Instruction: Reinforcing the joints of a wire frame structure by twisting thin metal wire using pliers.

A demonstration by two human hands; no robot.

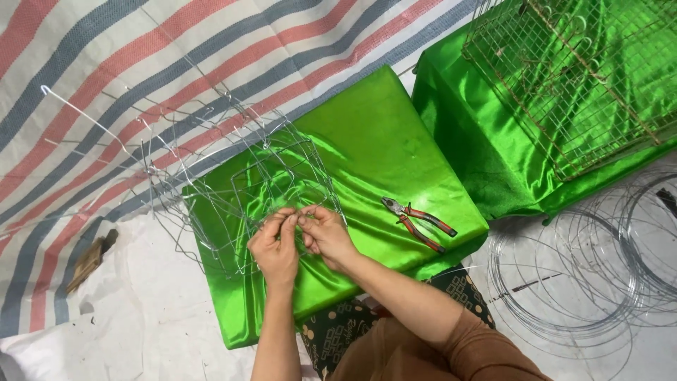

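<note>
Striped tarpaulin (106, 63) in red, blue and white covers the floor, and on it stands a low block wrapped in shiny green cloth, the surface (381, 134) I work over. I see the wire mesh frame (240, 176) resting partly on that surface and partly hanging off its left edge, so the joint being worked lies close to my body. My left hand (275, 247) and right hand (326, 236) meet at one spot on the mesh, fingers pinched narrow on a thin wire strand; neither palm is spread. Pliers (419, 222) with red handles lie on the green cloth just right of my right hand, within reach but untouched. Coils of bare wire (585, 275) lie on the floor at right. A second green block (479, 155) behind carries a finished wire cage (578, 77), well apart from both hands.
</note>
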